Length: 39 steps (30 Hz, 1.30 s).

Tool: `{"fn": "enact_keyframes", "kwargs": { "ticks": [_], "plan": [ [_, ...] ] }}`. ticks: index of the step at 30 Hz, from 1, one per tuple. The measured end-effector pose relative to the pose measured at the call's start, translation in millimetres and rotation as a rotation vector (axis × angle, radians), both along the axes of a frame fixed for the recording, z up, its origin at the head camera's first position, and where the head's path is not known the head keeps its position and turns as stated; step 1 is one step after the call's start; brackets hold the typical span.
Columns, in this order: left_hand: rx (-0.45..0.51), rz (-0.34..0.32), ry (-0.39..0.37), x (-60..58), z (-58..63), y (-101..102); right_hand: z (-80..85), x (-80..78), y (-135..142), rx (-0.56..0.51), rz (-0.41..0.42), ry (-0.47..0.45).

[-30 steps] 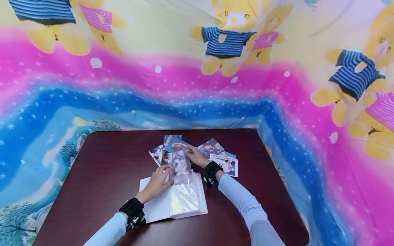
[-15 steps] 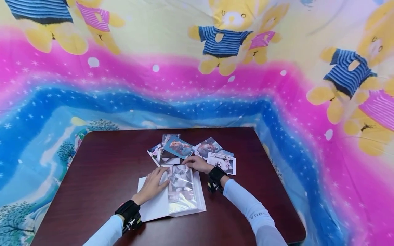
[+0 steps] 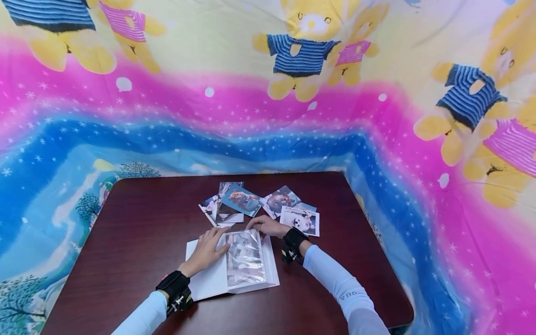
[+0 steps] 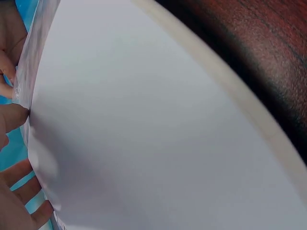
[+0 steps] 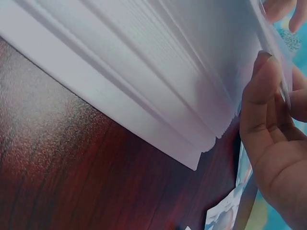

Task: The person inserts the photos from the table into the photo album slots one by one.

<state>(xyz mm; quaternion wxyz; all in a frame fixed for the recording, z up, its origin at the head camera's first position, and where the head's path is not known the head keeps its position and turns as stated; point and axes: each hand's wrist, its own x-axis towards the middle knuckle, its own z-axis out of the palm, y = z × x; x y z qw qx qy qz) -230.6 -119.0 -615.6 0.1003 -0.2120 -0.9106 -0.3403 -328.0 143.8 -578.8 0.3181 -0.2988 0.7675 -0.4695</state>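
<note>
A white photo album (image 3: pixel 209 279) lies open on the table, its inside cover to the left. On its right side a clear plastic sleeve (image 3: pixel 247 274) covers a photo of a pale cat (image 3: pixel 243 249). My left hand (image 3: pixel 205 251) rests over the inside cover, fingers spread toward the top edge; its thumb (image 4: pixel 12 117) touches the sleeve's edge in the left wrist view. My right hand (image 3: pixel 268 226) is at the sleeve's top, and in the right wrist view its thumb (image 5: pixel 266 76) and fingers pinch the sleeve page, lifted off the stacked pages (image 5: pixel 158 62).
Several loose photos lie behind the album: a hamster on blue (image 3: pixel 242 201), another hamster picture (image 3: pixel 280 201) and a white dog (image 3: pixel 300 221) close to my right wrist. The dark red table (image 3: pixel 142 223) ends at a cartoon bear curtain (image 3: pixel 234 116).
The cat photo, first held above the album's top edge, has slid down into the sleeve. My right hand came down with it, and my left hand moved slightly left onto the inside cover.
</note>
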Motion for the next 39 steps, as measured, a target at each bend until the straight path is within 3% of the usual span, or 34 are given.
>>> {"fn": "enact_keyframes", "kwargs": {
  "ticks": [3, 6, 9, 12, 14, 16, 19, 22, 26, 33, 35, 39],
  "plan": [
    [-0.002, 0.007, 0.013, -0.2, 0.3, 0.0, -0.6, 0.5, -1.0, 0.008, -0.005, 0.016],
    [0.020, 0.019, 0.049, 1.8, 3.0, 2.4, -1.4, 7.8, -4.2, -0.013, -0.101, 0.001],
    [0.085, 0.042, 0.041, 7.1, 10.6, 5.2, 1.0, 26.8, -13.1, -0.096, -0.275, -0.064],
    [0.205, 0.097, -0.059, 15.1, 24.6, 2.1, 5.6, 54.3, -31.2, -0.229, -0.360, -0.127],
    [0.306, 0.144, -0.173, 18.8, 36.9, -3.8, 7.0, 72.4, -44.9, -0.286, -0.313, -0.117],
    [0.411, 0.203, -0.281, 18.6, 50.1, -12.1, 7.6, 88.1, -56.8, -0.276, -0.197, -0.016],
    [0.511, 0.275, -0.378, 13.5, 65.5, -27.5, 5.0, 104.0, -69.8, -0.177, -0.011, 0.259],
    [0.501, 0.304, -0.406, 7.7, 71.6, -43.4, -0.2, 113.2, -75.4, -0.057, 0.099, 0.531],
    [0.412, 0.280, -0.422, 4.4, 60.3, -59.0, -10.0, 121.0, -72.9, 0.066, 0.138, 0.683],
    [0.337, 0.280, -0.418, 11.8, 19.3, -67.3, -21.5, 127.7, -61.5, 0.236, 0.116, 0.831],
    [0.296, 0.293, -0.382, 16.0, 9.6, -66.0, -24.1, 129.1, -60.1, 0.263, 0.133, 0.869],
    [0.159, 0.322, -0.236, 22.0, -2.3, -58.3, -28.0, 131.6, -60.1, 0.289, 0.172, 0.912]
  ]
}}
